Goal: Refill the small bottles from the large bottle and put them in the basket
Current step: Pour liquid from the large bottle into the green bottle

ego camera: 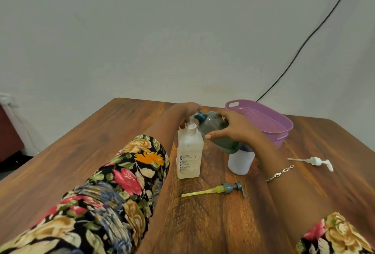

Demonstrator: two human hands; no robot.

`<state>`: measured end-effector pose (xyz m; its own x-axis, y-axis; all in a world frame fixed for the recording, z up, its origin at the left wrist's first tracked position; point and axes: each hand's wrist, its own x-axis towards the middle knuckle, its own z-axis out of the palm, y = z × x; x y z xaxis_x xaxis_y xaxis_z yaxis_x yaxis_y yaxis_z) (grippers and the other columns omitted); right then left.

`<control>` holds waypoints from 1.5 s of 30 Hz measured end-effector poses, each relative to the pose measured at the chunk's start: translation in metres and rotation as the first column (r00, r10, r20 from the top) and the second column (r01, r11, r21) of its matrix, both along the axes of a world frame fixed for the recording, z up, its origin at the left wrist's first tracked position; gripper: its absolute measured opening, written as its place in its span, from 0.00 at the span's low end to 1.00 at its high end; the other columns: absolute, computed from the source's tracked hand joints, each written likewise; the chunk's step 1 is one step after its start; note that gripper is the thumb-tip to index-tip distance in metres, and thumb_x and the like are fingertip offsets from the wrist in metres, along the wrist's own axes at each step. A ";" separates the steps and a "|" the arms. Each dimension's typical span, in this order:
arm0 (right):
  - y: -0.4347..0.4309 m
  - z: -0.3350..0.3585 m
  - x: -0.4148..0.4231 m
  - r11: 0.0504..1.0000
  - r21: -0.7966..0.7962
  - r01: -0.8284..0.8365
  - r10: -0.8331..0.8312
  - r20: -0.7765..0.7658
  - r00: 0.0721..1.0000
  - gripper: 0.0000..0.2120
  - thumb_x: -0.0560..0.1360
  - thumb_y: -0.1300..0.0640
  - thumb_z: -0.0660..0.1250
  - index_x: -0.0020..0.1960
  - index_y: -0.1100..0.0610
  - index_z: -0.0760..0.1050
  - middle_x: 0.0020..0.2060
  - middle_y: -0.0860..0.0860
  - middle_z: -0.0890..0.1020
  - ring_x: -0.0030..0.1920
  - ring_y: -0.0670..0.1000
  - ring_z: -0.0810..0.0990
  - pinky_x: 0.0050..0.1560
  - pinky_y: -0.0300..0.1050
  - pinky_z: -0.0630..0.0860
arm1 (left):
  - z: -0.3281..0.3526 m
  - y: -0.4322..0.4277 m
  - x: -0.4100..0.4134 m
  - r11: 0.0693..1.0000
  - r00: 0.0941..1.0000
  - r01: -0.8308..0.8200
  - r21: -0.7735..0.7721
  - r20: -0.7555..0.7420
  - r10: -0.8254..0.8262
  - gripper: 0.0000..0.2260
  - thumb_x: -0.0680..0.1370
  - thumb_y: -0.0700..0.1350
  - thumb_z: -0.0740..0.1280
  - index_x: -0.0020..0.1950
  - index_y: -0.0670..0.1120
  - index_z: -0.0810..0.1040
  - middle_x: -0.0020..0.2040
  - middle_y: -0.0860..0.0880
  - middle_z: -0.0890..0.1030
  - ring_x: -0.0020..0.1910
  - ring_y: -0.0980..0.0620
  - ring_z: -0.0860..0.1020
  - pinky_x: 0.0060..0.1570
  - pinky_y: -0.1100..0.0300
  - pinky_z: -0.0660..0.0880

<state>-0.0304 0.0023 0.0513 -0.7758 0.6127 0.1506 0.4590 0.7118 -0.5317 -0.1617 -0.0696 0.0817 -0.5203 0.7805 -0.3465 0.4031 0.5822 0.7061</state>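
The large clear bottle [189, 152] with a white pump stands upright mid-table. My left hand [188, 110] presses on top of its pump head. My right hand [233, 126] grips a small dark green bottle [216, 129], tilted with its open neck right by the pump's nozzle. A small white bottle [240, 161] stands open just under my right wrist. The purple basket [284, 127] sits at the back right with nothing visible inside.
A grey pump with a yellow tube [219, 189] lies near the front of the wooden table [101, 152]. A white pump [315, 161] lies at the right. A black cable [304, 44] runs down the wall behind the basket.
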 end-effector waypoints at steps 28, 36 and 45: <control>0.007 -0.014 -0.004 1.000 -0.016 0.007 -0.006 0.025 1.000 0.38 0.65 0.44 0.74 0.70 0.55 0.65 0.64 0.54 0.73 0.61 0.53 0.73 0.55 0.43 0.71 | -0.013 0.012 -0.005 0.998 0.978 0.063 -0.010 -0.199 -0.063 0.12 0.81 0.38 0.54 0.60 0.36 0.70 0.41 0.44 0.72 0.35 0.52 0.69 0.48 0.60 0.68; 0.006 -0.006 0.002 1.000 -0.007 0.007 -0.007 0.018 1.000 0.39 0.65 0.45 0.74 0.71 0.55 0.65 0.65 0.53 0.72 0.62 0.53 0.72 0.56 0.43 0.71 | -0.006 0.008 -0.010 0.989 0.951 -0.145 0.021 0.277 0.134 0.22 0.81 0.51 0.54 0.70 0.39 0.66 0.68 0.37 0.69 0.66 0.36 0.67 0.59 0.42 0.68; 0.005 -0.013 0.000 1.000 -0.016 0.001 0.000 0.053 0.999 0.39 0.65 0.46 0.75 0.71 0.56 0.65 0.64 0.54 0.73 0.62 0.54 0.72 0.57 0.45 0.71 | -0.009 0.007 -0.001 0.995 0.968 -0.008 -0.101 -0.249 -0.018 0.15 0.79 0.34 0.57 0.65 0.33 0.69 0.38 0.44 0.71 0.37 0.50 0.71 0.53 0.61 0.70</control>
<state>-0.0299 0.0078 0.0384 -0.7819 0.6153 0.0998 0.4872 0.7032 -0.5178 -0.1626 -0.0631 0.0731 -0.5961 0.7514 -0.2828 0.5621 0.6421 0.5212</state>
